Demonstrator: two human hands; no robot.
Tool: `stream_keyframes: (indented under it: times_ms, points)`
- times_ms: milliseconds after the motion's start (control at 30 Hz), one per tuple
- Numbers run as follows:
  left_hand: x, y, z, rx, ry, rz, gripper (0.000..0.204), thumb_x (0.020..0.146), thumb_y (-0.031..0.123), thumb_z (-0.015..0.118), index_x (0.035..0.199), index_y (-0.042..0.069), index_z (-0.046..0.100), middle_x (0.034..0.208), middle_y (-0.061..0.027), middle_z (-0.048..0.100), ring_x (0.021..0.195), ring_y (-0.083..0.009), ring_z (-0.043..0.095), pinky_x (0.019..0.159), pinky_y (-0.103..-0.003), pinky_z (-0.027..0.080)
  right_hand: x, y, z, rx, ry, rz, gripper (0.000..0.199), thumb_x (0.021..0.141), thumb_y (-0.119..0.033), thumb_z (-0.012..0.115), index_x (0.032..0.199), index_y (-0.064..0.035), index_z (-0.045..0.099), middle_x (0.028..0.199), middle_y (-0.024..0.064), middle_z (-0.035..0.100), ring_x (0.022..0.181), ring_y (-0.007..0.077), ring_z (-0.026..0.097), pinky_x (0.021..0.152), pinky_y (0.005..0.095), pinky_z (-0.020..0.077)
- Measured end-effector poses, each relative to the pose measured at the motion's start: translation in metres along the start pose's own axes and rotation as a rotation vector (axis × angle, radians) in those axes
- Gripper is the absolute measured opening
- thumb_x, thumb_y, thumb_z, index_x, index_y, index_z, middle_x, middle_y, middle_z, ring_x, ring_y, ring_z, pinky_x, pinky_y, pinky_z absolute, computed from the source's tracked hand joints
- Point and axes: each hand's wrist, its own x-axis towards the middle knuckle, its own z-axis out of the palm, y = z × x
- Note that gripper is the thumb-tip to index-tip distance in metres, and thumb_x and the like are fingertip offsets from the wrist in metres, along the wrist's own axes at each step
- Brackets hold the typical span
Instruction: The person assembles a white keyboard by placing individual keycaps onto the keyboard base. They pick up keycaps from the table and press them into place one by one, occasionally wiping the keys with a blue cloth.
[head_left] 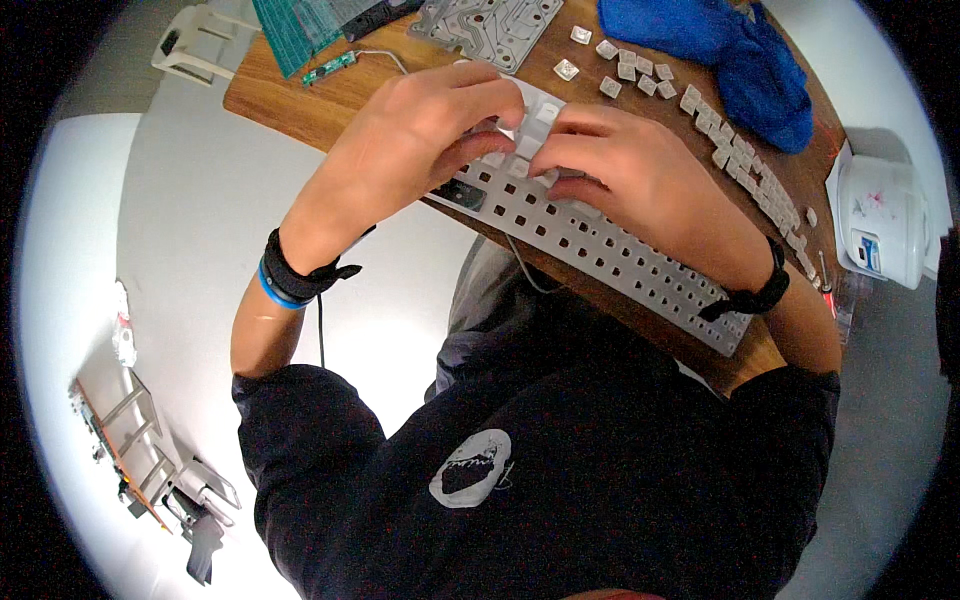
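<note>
A white keyboard frame [610,245] with rows of square holes lies slantwise along the near edge of the wooden table. White keycaps [519,167] sit on its far left end, between my hands. My left hand [440,115] is over that end, its fingers curled and closed against the white parts; whatever they grip is hidden. Beside it, my right hand [620,160] bends its fingers down onto the frame, thumb and fingertips close together. What lies under them cannot be made out. A dark panel [462,194] shows at the frame's left end.
Loose keycaps [745,165] lie in a long band at the right, near a blue cloth [700,50]. Farther off are a grey sheet with circuit traces [490,30], a small green circuit board [330,68] with a wire, and a green mat [295,35]. A white appliance [885,215] stands right.
</note>
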Motion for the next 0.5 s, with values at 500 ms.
stream_keyframes:
  times_ms: [500]
  points:
    - [-0.008, 0.002, 0.005, 0.013, 0.074, -0.08, 0.036, 0.089, 0.008, 0.084, 0.124, 0.01, 0.072, 0.113, -0.01, 0.075, 0.1, -0.0348, 0.075, 0.081, -0.042, 0.061, -0.002, -0.011, 0.001, 0.035, -0.029, 0.08, 0.025, 0.093, -0.001, 0.076, 0.117, -0.0003, 0.07, 0.117, 0.0152, 0.067, 0.099, 0.0356, 0.073, 0.083, 0.0425, 0.0606]
